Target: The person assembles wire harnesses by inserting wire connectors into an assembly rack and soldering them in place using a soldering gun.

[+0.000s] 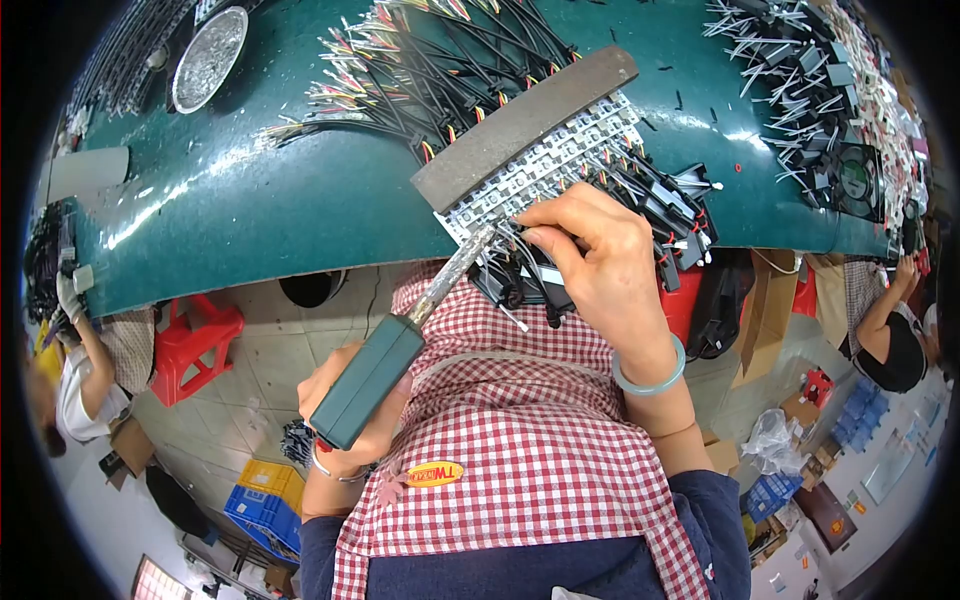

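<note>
My left hand is wrapped round the green handle of a soldering iron. The iron's metal barrel points up and right, its tip meeting the near edge of a row of small white connector boards. Just right of the tip, my right hand pinches a thin dark wire at the boards; the fingers partly hide it. A long grey-brown bar lies along the far side of the boards. Black leads with small black housings hang toward me from the boards' near edge.
A bundle of black cables with stripped coloured ends spreads behind the bar on the green table. A round metal dish sits at the far left. More parts with white leads are heaped right. Co-workers sit on both sides.
</note>
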